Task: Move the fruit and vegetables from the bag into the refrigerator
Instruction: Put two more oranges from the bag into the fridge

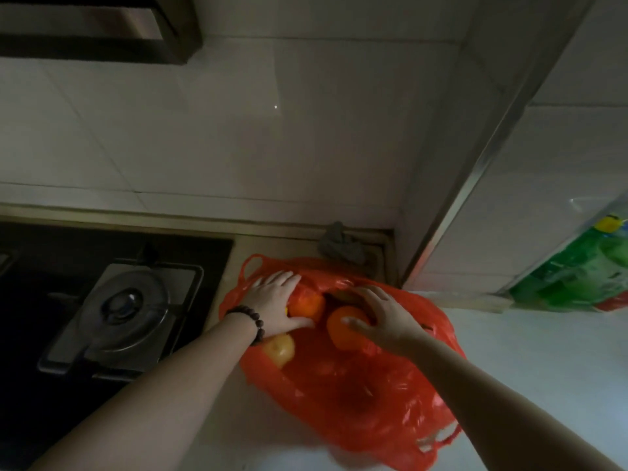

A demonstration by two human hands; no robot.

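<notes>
Both bare forearms reach forward, the left hand (275, 305) spread flat, the right hand (384, 317) curled downward.

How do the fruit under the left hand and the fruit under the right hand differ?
The left hand lies on an orange fruit half tucked under the red bag plastic; the right hand curls over a second orange fruit lying fully exposed, nearer the camera. Both are round, orange, inside the bag.
</notes>
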